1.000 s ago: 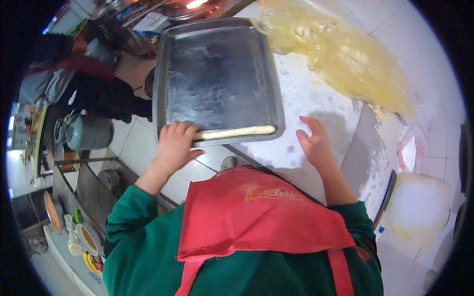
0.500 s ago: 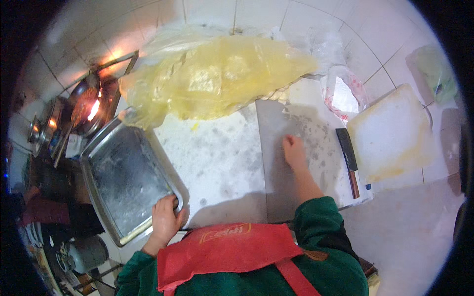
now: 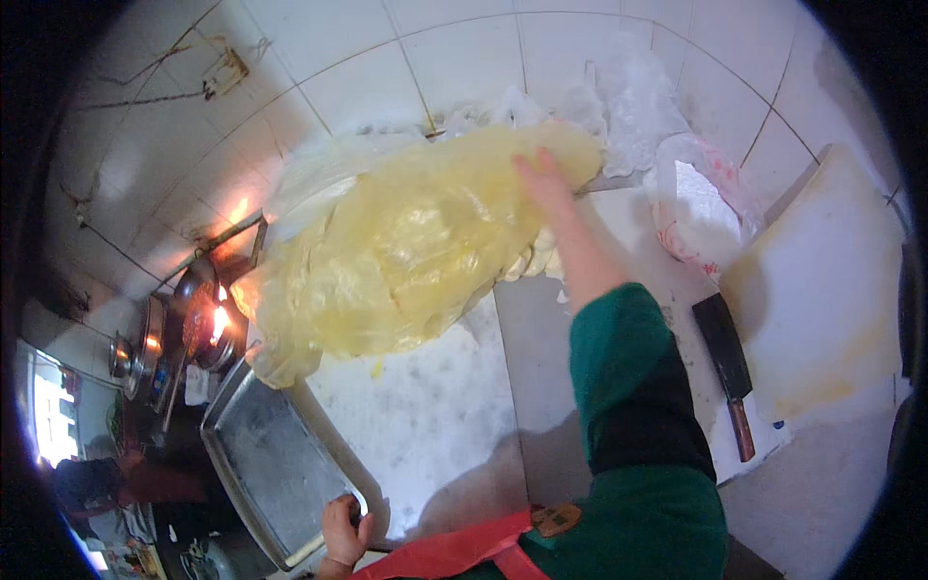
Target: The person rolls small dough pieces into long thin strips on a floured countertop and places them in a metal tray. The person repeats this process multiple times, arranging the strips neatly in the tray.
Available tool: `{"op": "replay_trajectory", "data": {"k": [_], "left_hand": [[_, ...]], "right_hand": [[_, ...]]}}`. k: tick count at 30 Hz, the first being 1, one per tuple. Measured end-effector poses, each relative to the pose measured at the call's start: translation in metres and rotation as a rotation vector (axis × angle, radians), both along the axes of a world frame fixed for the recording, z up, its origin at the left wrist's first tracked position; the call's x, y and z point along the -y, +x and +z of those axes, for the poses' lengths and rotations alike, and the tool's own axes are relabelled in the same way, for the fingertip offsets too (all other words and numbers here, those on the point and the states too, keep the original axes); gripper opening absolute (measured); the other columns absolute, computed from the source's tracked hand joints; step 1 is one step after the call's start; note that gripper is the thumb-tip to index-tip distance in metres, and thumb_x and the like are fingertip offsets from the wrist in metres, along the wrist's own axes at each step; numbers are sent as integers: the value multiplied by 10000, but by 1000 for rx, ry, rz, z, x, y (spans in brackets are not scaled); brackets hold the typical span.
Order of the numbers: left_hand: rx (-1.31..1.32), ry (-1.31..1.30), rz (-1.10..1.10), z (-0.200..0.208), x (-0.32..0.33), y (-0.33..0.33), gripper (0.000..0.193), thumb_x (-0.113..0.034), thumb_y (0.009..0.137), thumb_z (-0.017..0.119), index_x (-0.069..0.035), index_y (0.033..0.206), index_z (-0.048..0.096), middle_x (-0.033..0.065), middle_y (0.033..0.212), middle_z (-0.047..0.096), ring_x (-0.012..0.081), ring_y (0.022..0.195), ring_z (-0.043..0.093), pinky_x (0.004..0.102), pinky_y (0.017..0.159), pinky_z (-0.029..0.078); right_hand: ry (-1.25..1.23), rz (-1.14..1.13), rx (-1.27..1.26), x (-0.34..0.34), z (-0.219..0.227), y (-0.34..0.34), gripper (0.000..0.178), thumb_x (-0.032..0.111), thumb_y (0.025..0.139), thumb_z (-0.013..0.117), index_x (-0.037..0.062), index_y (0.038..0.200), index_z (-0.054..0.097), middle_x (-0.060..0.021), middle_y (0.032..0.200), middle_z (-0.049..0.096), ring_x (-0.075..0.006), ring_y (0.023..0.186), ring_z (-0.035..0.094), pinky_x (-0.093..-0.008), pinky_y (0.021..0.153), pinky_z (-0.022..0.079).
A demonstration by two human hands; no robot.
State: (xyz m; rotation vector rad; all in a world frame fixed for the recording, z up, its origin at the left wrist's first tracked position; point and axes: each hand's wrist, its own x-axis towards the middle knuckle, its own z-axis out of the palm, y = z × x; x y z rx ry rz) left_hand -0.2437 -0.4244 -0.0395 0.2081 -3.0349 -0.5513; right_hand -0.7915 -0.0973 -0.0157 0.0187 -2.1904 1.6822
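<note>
My left hand is curled over the near right corner of a rectangular metal tray. A pale strip lies along the tray's near edge, beside that hand. My right arm stretches forward across the table, and my right hand rests on the right part of a crumpled yellow plastic sheet, thumb and fingers apart. From under the sheet's right edge peep several pale dough pieces. Most of what the sheet covers is hidden, though pale shapes show faintly through it.
At right lie a cleaver with a wooden handle and a pale cutting board. A clear bag with red print sits behind them. Far left, flames burn at a wok; another person is nearby.
My right hand has gone from above the bare tabletop forward onto the yellow sheet. My left hand stays at the tray corner. The view has tilted up, so everything appears lower.
</note>
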Motion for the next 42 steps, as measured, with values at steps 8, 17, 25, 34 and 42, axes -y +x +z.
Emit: {"op": "replay_trajectory", "data": {"k": [8, 17, 25, 34, 42], "left_hand": [[55, 33, 92, -2, -1, -7, 354, -179, 795, 634, -3, 1084, 530, 174, 932, 549, 330, 843, 533, 418, 747, 440], [-36, 150, 179, -14, 2, 2, 379, -182, 788, 638, -5, 1105, 528, 190, 986, 566, 364, 902, 549, 419, 806, 450], [-24, 71, 125, -8, -4, -10, 340, -142, 789, 634, -11, 1088, 540, 170, 1011, 576, 355, 931, 542, 416, 825, 442], [-296, 49, 52, 24, -22, -32, 455, -98, 841, 590, -8, 1259, 437, 199, 1271, 480, 339, 1175, 474, 417, 1008, 360], [185, 1710, 117, 53, -130, -116, 535, -455, 961, 459, -144, 1377, 333, 81, 1347, 411, 201, 1198, 433, 431, 968, 393]], "right_hand": [[335, 424, 73, 44, 4, -21, 509, 443, 872, 547, 98, 1246, 558, -176, 1297, 527, -315, 1179, 516, -407, 994, 400], [144, 162, 414, -71, -42, 7, 421, 362, 881, 527, -15, 1053, 599, -161, 981, 656, -286, 910, 616, -375, 801, 464], [538, 91, 282, 0, -37, 44, 386, 298, 775, 670, 31, 1037, 573, -192, 1055, 618, -342, 971, 604, -439, 835, 482], [-1052, 336, 676, -48, -28, 187, 463, 255, 857, 620, 18, 1235, 498, -118, 1129, 604, -264, 978, 614, -434, 851, 503], [-327, 632, 385, 53, 7, 352, 433, 286, 968, 461, -17, 1276, 457, -167, 1165, 572, -243, 1046, 573, -356, 950, 428]]}}
